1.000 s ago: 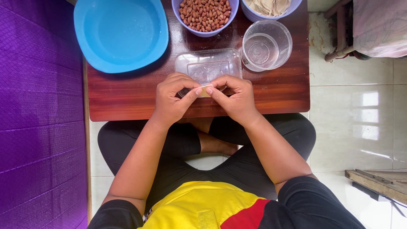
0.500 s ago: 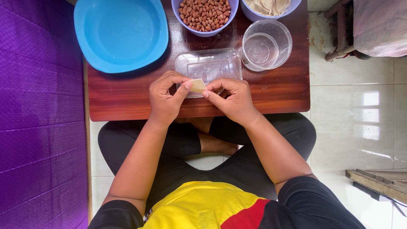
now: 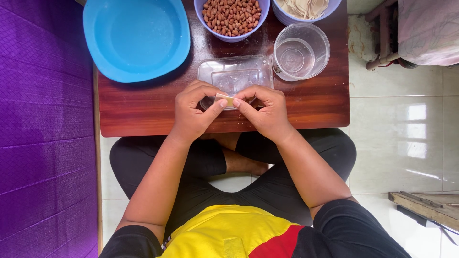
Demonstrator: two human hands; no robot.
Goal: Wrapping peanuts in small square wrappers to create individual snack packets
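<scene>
Pale wrapper [image 3: 225, 99] pinched by L hand [image 3: 193, 114] + R hand [image 3: 267, 114] | over table [image 3: 143, 114] near edge

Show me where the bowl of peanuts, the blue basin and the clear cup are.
bowl of peanuts [image 3: 232, 15]: head view, on the nuts.
blue basin [image 3: 136, 38]: head view, on its inner floor.
clear cup [image 3: 300, 51]: head view, on its bottom.

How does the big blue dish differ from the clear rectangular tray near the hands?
The blue dish is opaque, rounded and larger; the clear tray is see-through, rectangular and smaller. The dish sits apart from the hands; the tray lies partly under them. Both rest on the wooden table and look empty.
</scene>
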